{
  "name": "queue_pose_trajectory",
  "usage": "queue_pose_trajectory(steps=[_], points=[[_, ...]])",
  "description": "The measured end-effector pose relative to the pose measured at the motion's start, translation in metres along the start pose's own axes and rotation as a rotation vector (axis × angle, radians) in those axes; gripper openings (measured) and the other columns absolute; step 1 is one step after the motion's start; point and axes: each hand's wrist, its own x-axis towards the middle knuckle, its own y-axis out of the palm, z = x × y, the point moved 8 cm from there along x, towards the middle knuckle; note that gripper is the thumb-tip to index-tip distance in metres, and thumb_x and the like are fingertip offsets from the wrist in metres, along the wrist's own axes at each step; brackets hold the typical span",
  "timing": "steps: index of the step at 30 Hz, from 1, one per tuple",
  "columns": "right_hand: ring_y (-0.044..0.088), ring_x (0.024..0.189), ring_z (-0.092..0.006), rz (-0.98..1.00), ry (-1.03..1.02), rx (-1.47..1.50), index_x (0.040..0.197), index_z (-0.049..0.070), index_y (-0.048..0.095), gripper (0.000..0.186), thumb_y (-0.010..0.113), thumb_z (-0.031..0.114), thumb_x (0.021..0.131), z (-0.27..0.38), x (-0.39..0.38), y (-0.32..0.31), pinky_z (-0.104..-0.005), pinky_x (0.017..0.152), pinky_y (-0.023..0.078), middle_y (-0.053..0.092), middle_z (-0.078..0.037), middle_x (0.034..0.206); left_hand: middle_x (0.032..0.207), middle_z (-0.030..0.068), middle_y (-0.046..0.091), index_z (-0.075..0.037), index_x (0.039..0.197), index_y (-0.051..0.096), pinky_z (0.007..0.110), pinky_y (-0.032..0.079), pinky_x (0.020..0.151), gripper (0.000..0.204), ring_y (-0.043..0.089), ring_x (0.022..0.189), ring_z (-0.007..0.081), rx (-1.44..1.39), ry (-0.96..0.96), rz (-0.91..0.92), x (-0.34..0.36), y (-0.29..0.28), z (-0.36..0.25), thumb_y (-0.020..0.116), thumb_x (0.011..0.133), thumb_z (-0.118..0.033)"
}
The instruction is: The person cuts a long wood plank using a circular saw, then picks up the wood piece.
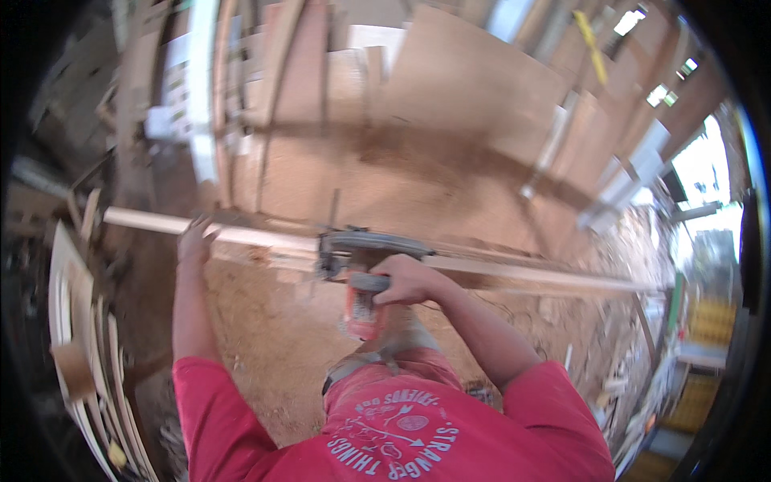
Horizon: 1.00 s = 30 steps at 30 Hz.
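Red-and-black handheld power saw (364,312) sits in my right hand (408,279), fingers closed round its handle, its front overlapping the long, pale wooden strip (152,221). Leftward, my left hand (195,239) touches that strip; blur keeps me from telling how far it closes. Beyond, I see brown ground (418,189) and a large tan board (474,72).

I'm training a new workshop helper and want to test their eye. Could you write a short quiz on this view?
1. What is the right hand gripping?
2. True or false: the left hand is on the long wooden plank.
3. Where in the picture does the bright yellow strip show? A) upper left; B) upper right; C) lower left.

Key: 1. A circular saw with a red body. 2. True. 3. B.
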Motion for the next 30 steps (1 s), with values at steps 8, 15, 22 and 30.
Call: queue_pose_trajectory(steps=[8,15,22,30], points=[[0.069,0.088,-0.0468,0.053,0.110,0.058,0.091,0.000,0.076,0.048,0.075,0.041,0.068,0.017,0.008,0.007,-0.0523,0.080,0.055,0.072,-0.027,0.089,0.118,0.0117,0.073,-0.010,0.108,0.077,0.049,0.052,0.102,0.036,0.066,0.117,0.0369,0.079,0.072,-0.099,0.012,-0.010,0.009,0.090,0.078,-0.024],[0.070,0.089,-0.0464,0.037,0.049,0.036,0.090,0.000,0.075,0.047,0.075,0.041,0.068,0.035,0.034,0.019,-0.0518,0.081,0.056,0.072,-0.027,0.090,0.121,0.0099,0.071,-0.012,0.104,0.075,0.050,0.052,0.102,0.037,0.063,0.120,0.0363,0.069,0.110,-0.131,0.017,-0.011,0.033,0.092,0.073,-0.021],[0.069,0.092,-0.0465,0.028,0.057,-0.001,0.090,-0.001,0.075,0.048,0.075,0.041,0.068,0.053,0.060,0.029,-0.0515,0.083,0.056,0.072,-0.027,0.094,0.126,0.0097,0.071,-0.011,0.100,0.076,0.050,0.050,0.105,0.035,0.061,0.125,0.0366,0.064,0.143,-0.076,0.021,-0.009,0.023,0.092,0.072,-0.024],[0.068,0.090,-0.0476,0.072,0.073,-0.006,0.093,-0.001,0.075,0.049,0.074,0.041,0.068,0.068,0.093,0.044,-0.0512,0.083,0.056,0.072,-0.028,0.095,0.125,0.0086,0.071,-0.012,0.101,0.076,0.052,0.046,0.109,0.038,0.059,0.128,0.0380,-0.009,0.097,-0.052,0.021,-0.007,0.024,0.092,0.071,-0.029]])
